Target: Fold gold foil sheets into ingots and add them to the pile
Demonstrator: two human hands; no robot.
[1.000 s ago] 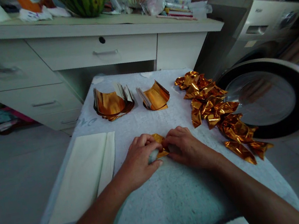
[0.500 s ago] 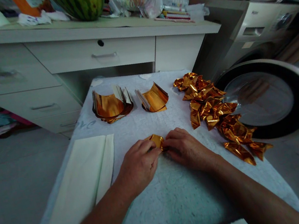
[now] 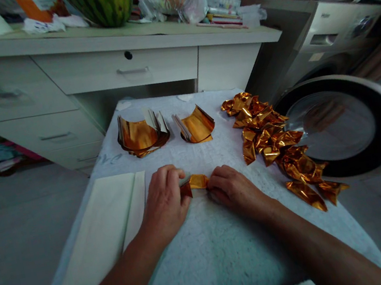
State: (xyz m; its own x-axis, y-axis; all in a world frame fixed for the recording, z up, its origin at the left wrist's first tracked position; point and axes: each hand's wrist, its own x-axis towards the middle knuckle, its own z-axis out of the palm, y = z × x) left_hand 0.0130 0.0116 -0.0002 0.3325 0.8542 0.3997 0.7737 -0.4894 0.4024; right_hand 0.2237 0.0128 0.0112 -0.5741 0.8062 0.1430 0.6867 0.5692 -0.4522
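A small piece of gold foil paper (image 3: 198,181), partly folded, lies between my hands over the cloth-covered table. My left hand (image 3: 167,198) is closed on its left end, where a pale edge of the paper shows by the fingers. On the right end, my right hand (image 3: 233,186) pinches with fingers pressed together. Beyond them stand two curved stacks of gold paper, a larger stack (image 3: 143,133) and a smaller stack (image 3: 198,125). Folded gold paper pieces (image 3: 273,138) form a long heap at the right.
Left of my hands lies a folded pale sheet (image 3: 97,222) on the table cloth (image 3: 210,257). A washing machine door (image 3: 342,125) hangs wide at the table's right edge. Behind is a white drawer desk (image 3: 125,63) bearing a watermelon (image 3: 103,3) and plastic bags.
My left hand has slid a little left along the gold paper, so more of the folded piece shows between my hands. My right hand stays nearly in place, still pinching.
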